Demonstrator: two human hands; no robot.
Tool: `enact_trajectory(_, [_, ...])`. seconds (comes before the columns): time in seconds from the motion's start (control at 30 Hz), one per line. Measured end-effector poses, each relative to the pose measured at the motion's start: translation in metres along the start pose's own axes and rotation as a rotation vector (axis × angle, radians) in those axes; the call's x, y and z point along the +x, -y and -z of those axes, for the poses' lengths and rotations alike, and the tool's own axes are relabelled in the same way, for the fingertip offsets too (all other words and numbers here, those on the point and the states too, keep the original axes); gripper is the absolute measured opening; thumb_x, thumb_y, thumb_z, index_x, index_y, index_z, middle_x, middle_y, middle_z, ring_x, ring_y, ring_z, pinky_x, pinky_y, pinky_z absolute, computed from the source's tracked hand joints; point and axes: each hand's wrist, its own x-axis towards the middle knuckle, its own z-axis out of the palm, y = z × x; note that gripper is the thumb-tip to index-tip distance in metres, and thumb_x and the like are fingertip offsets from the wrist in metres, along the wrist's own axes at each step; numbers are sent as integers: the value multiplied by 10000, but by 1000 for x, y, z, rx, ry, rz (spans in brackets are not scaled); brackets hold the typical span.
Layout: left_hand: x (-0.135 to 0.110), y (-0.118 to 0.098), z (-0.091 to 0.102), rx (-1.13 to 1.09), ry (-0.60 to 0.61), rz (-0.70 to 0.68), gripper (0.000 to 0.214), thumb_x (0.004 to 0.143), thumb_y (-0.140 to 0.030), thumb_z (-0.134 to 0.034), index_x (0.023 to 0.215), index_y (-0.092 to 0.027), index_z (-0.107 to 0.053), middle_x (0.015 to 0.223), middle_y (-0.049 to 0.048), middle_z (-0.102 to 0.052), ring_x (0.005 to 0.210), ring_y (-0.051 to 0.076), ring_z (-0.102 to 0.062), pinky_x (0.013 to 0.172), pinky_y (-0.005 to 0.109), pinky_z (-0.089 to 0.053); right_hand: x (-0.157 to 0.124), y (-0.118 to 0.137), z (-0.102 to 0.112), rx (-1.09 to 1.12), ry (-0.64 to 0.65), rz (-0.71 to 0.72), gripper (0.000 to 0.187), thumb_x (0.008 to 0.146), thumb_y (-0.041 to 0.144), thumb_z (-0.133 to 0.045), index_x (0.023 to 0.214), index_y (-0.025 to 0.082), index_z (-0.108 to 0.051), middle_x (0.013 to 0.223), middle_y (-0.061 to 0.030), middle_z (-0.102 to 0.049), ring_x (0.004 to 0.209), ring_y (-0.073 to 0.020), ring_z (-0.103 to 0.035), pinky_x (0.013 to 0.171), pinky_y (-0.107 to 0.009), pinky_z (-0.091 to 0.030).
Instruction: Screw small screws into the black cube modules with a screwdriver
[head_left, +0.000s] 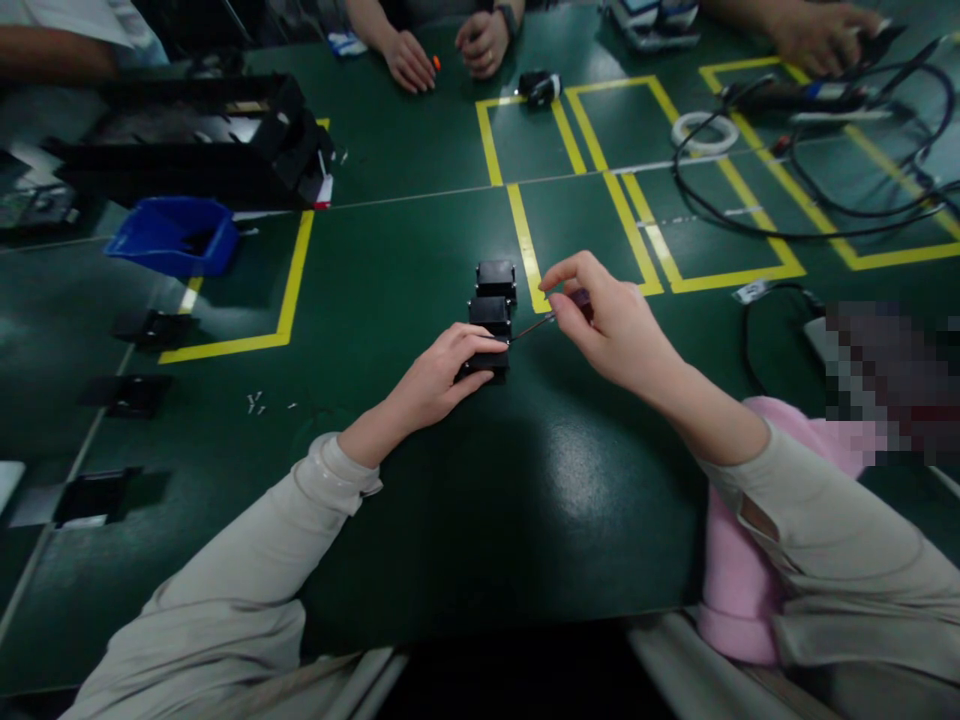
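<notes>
Three small black box-shaped parts stand in a row on the green table point(420, 560). My left hand point(442, 375) is closed around the nearest black part point(489, 362), fingers on top and thumb along its near side. Behind it sit a middle black part point(490, 312) and a far black part point(496, 276). In my right hand point(600, 310) is a screwdriver point(534, 326), pinched between thumb and fingers. Its thin shaft points left, and the tip meets the right side of the nearest part. Most of the handle is hidden in my palm.
Several small screws point(259, 404) lie left of my left hand. Farther left are a blue bin point(176, 232), a black tray point(187, 140) and more black parts point(133, 396). Black cable point(750, 228) loops at the right. Co-workers' hands point(484, 45) rest across the table.
</notes>
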Motion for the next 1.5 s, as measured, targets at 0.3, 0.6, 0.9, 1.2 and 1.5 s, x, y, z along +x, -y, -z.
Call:
enact_trajectory(0.3, [1,0,0,2,1,11,302,1001,-222,-538,1302,-214,-563,1326,109,-574,1294,246,-535,1101,451,-455,0,-1,-1,-5,11,-2,119,945,263,-486,984,204,-582,665,22,-589,552,-111,-519,599,-275,-362])
enact_trajectory(0.6, [1,0,0,-2,-4,-7,306,998,-203,-551,1303,-194,-565,1315,113,-571,1286,241,-534,1095,428,-450,-1,-1,-1,3,30,-17,146,960,305,-491,953,192,-582,665,15,-592,560,-112,-522,597,-275,-356])
enact_trajectory(0.9, [0,1,0,-8,2,3,307,998,-208,-550,1304,-207,-565,1323,108,-573,1292,242,-529,1102,430,-448,0,-1,-1,14,17,-15,130,953,297,-504,929,192,-576,657,19,-589,554,-106,-522,597,-272,-357])
enact_trajectory(1.2, [0,1,-1,-5,-4,-1,301,1000,-217,-549,1301,-205,-568,1322,106,-573,1289,243,-532,1105,431,-444,0,-4,-2,16,-3,22,122,958,301,-514,961,195,-574,673,21,-593,572,-103,-535,595,-261,-365])
enact_trajectory(1.5, [0,0,-1,1,-5,-11,305,1000,-203,-555,1304,-200,-564,1315,109,-570,1282,238,-536,1094,424,-451,0,-5,-3,16,-24,30,156,943,249,-499,1047,176,-589,703,13,-605,601,-109,-567,618,-259,-398])
